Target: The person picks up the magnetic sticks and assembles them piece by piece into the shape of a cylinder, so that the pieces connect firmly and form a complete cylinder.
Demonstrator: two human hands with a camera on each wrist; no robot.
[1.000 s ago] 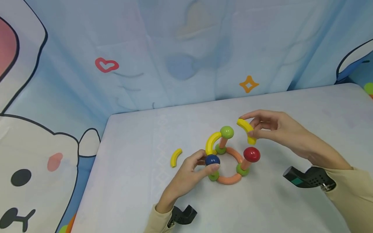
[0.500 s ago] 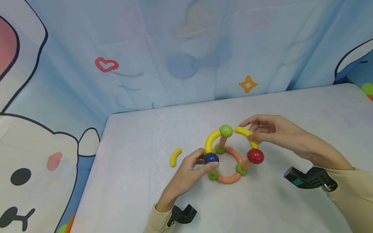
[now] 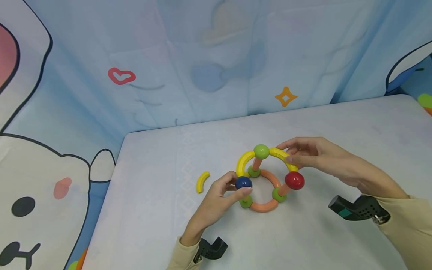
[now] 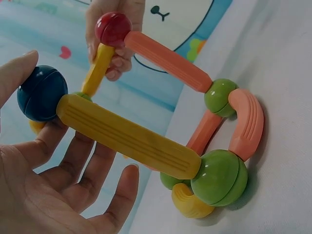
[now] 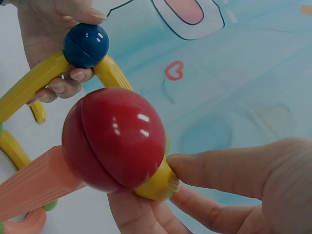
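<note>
A ball-and-rod building toy stands on the table, its lower ring made of green balls [image 4: 220, 177] and curved orange rods [image 3: 264, 207] and a yellow one. Uprights rise to a blue ball [image 3: 243, 182], a light green ball [image 3: 261, 151] and a red ball [image 3: 295, 180]. My left hand [image 3: 219, 198] holds the blue ball between thumb and fingers. With thumb and fingertips, my right hand [image 3: 314, 154] pinches a curved yellow rod [image 3: 279, 153], whose ends meet the light green and red balls. Another curved yellow rod [image 3: 243, 163] joins the blue and light green balls.
A loose curved yellow rod [image 3: 202, 182] lies on the white table [image 3: 152, 210], left of the toy. Behind the table's back edge hangs a blue patterned curtain [image 3: 202, 75]. Dark wrist cameras [image 3: 213, 249] sit at both sleeves.
My right hand brought the curved yellow rod down, first against the red ball, then against the light green ball. The red ball shifted slightly right and downward. My left hand stayed on the blue ball.
</note>
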